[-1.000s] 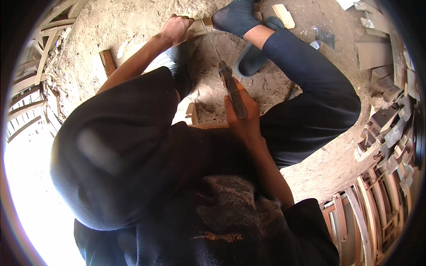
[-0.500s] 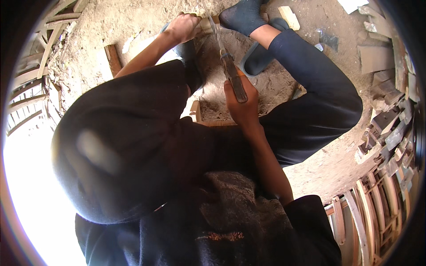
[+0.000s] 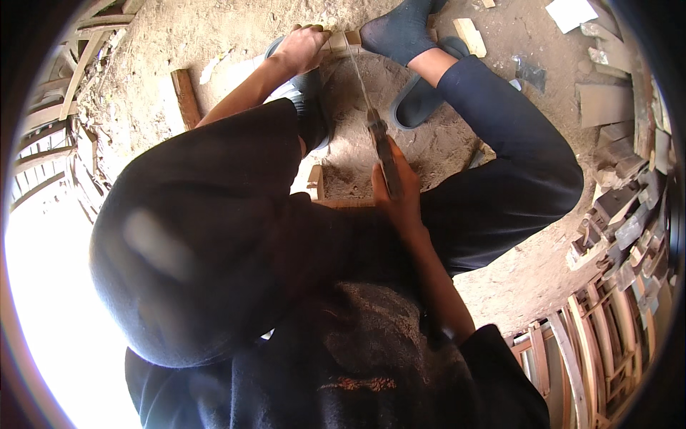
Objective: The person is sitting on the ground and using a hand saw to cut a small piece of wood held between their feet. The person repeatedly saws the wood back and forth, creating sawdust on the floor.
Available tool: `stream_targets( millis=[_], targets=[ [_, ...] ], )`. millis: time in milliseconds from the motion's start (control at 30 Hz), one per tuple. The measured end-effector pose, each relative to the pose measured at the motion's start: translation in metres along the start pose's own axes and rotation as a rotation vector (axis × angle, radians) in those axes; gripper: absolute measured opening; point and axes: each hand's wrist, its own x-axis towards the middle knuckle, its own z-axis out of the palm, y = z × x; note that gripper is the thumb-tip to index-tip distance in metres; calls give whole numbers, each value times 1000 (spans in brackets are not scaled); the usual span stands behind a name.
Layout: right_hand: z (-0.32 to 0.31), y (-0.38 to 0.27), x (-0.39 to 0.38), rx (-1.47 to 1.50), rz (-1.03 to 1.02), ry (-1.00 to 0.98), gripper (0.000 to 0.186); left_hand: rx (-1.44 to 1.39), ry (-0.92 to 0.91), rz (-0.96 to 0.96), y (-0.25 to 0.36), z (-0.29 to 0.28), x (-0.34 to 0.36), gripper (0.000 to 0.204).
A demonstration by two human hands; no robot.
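My right hand (image 3: 401, 187) is closed around the dark handle of a handsaw (image 3: 386, 154). Its thin blade runs away from me, and the far end meets a pale piece of wood (image 3: 336, 43). My left hand (image 3: 303, 48) grips the left part of that wood, fingers wrapped over it, left of the blade. Just right of the blade, my foot in a dark sock (image 3: 396, 33) rests against the other end of the wood. The cut itself is too small to make out.
A grey slipper (image 3: 421, 96) lies beside my right leg. Short wood offcuts (image 3: 186, 99) are on the dirt floor, another block (image 3: 469, 37) beyond the foot. Stacked wood scraps (image 3: 629, 207) and curved wooden frames (image 3: 607, 336) line the right; more frames stand at left.
My right hand has drawn the saw back toward me and slightly right, so the handle is lower in view. The left hand stays on the wood.
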Motion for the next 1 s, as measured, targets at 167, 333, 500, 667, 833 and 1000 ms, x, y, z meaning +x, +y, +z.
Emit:
stream_targets(
  millis=[167, 333, 500, 667, 833, 1000],
  targets=[
    [-3, -22, 37, 142, 230, -109, 45, -35, -62, -72, 10, -9, -1, 49],
    [-14, -29, -13, -15, -17, -27, 43, -77, 114, -46, 6, 2, -10, 40],
    [-38, -63, 23, 213, 432, -179, 46, -101, 24, -71, 12, -6, -3, 45],
    [-63, -79, -19, 120, 302, -82, 45, -71, 53, -83, 3, 0, 1, 50],
    [-75, -95, -5, 148, 335, -156, 45, -157, -38, -121, -4, 3, 8, 53],
    [-85, -112, -41, 94, 287, -159, 43, -131, -123, -76, -3, -2, 15, 54]
  ],
)
